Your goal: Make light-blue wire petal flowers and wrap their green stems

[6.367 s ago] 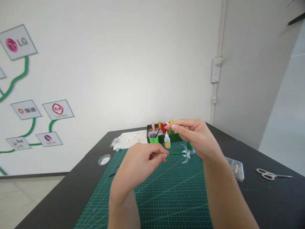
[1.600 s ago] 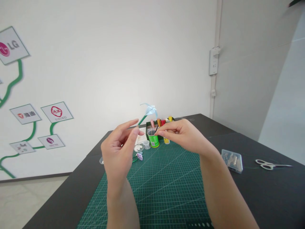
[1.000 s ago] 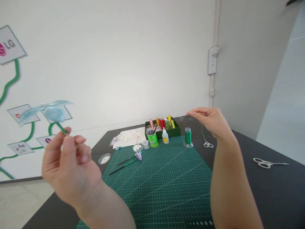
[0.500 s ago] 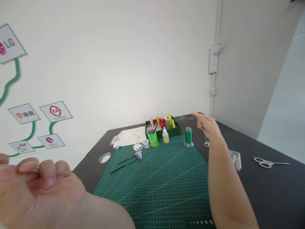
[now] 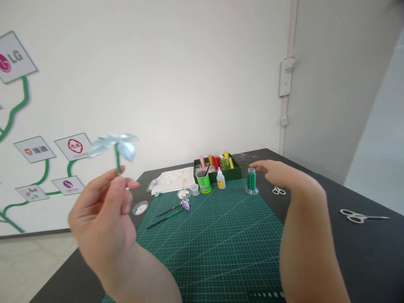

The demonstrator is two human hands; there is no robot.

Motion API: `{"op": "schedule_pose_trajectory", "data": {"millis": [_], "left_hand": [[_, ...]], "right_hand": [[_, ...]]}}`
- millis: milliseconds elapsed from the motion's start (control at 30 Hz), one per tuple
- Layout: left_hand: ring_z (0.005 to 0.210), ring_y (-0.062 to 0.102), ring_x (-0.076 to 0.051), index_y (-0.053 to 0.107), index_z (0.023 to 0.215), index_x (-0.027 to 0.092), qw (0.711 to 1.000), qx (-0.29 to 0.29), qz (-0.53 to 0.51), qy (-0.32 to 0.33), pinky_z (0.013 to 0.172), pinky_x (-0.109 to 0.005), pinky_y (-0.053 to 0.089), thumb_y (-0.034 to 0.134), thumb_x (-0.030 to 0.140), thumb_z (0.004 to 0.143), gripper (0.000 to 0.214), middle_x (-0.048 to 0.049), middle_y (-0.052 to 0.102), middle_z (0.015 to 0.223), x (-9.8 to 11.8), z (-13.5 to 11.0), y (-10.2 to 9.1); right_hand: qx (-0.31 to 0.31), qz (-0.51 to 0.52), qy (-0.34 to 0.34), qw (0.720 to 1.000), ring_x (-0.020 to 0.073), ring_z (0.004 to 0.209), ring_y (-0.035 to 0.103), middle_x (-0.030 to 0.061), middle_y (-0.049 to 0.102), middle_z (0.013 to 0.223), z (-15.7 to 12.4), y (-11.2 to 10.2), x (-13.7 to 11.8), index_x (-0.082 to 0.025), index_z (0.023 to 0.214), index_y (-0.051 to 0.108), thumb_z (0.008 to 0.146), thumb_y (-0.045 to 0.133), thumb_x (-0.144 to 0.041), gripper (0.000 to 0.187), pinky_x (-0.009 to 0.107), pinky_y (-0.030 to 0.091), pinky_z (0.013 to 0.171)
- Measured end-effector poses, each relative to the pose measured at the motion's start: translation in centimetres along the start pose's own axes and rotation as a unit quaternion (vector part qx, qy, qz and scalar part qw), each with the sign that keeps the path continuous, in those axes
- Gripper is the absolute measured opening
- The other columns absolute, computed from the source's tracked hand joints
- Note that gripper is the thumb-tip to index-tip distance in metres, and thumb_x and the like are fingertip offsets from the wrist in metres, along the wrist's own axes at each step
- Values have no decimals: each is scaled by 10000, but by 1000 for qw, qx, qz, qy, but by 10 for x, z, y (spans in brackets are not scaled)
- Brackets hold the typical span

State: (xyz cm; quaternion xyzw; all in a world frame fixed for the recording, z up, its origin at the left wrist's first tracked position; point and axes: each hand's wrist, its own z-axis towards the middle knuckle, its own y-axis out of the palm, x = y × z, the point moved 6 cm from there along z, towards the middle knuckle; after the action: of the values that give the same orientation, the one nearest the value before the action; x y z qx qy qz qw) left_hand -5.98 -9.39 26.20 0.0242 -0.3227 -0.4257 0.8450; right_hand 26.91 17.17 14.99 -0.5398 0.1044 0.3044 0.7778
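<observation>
Held up at the left, my left hand (image 5: 105,210) pinches the green stem of a light blue flower (image 5: 121,147), its petals above the fingertips and slightly blurred. My right hand (image 5: 274,170) reaches out over the table with fingers stretched forward and the wrist bent. Its fingertips are beside the top of a spool of green thread (image 5: 251,182), which stands upright on the mat's far right edge. Whether they touch the spool is hard to make out, and I see nothing between them.
A green cutting mat (image 5: 214,235) covers the middle of the black table. On it lie a purple flower (image 5: 185,205) and dark tweezers. Behind stand a green can (image 5: 204,184), a glue bottle (image 5: 221,180) and a box of thread spools (image 5: 233,173). Scissors (image 5: 360,216) lie right.
My left hand has turned and risen to the right, bringing the blue flower into view. The right hand has lowered, its wrist bending and its fingers now beside the green spool.
</observation>
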Motion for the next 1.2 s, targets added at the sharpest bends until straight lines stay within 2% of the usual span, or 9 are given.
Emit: {"op": "schedule_pose_trajectory", "data": {"millis": [67,200,400,467,533,633,733,900,1200], "left_hand": [[464,394,-52,801,919,286,996,-82,21,-40,429,-216,293,727,158,818,179,27,703,683,-11,-5,22],[491,490,-76,793,942,228,966,-227,72,-104,436,-204,368,715,258,849,126,-4,715,681,-35,-21,59],[776,709,-158,772,1018,209,946,-299,66,-103,684,-259,570,642,262,892,189,-34,763,823,-36,-36,88],[794,718,-165,770,1025,211,949,-292,66,-99,707,-274,580,638,271,897,194,-42,776,891,-33,-38,87],[799,720,-167,771,1023,217,952,-281,71,-96,699,-274,580,641,293,901,193,-46,780,935,-32,-38,84],[798,720,-169,769,1026,217,957,-264,83,-91,685,-267,570,645,313,902,200,-44,780,923,-33,-37,80],[783,718,-168,765,1036,221,958,-253,112,-77,674,-261,554,625,317,913,209,-33,777,869,-36,-35,79],[665,683,-158,757,1036,251,929,-298,210,-60,575,-254,490,596,318,915,212,-11,783,856,-43,-33,82],[685,674,-171,719,838,227,841,-483,208,-127,583,-264,477,546,289,907,196,-14,762,809,-48,-51,90]], "right_hand": [[-8,12,-59,998,295,1083,676,86,742,1168,-20,-15,-44,-258,1174,757,768,546,-87,489,406,506,945],[-3,125,-199,972,278,1214,618,51,675,1314,-58,-38,-132,-279,1297,681,908,446,-114,484,457,459,1071],[-170,364,-296,867,242,1328,525,78,548,1456,-80,-17,-191,-280,1488,463,937,594,-288,567,438,434,1123],[-220,441,-278,825,202,1162,632,96,590,1381,-82,-11,-197,-274,1505,416,940,603,-322,597,363,533,986],[-246,474,-238,811,143,830,683,84,671,1178,-84,-8,-200,-264,1473,433,970,561,-380,532,275,566,710],[-203,435,-201,854,91,502,474,-34,594,713,-87,-10,-200,-227,1367,508,992,520,-435,429,219,348,448],[-123,347,-198,909,102,477,368,-94,388,527,-93,-20,-198,-234,1264,557,1005,496,-404,315,227,248,448],[-87,268,-210,936,98,467,353,-69,434,550,-105,-36,-192,-254,1133,632,1026,416,-340,257,235,241,454],[-68,475,-175,860,79,430,197,-78,246,494,-97,-60,-167,-186,963,738,965,539,-401,292,238,118,388]]}}
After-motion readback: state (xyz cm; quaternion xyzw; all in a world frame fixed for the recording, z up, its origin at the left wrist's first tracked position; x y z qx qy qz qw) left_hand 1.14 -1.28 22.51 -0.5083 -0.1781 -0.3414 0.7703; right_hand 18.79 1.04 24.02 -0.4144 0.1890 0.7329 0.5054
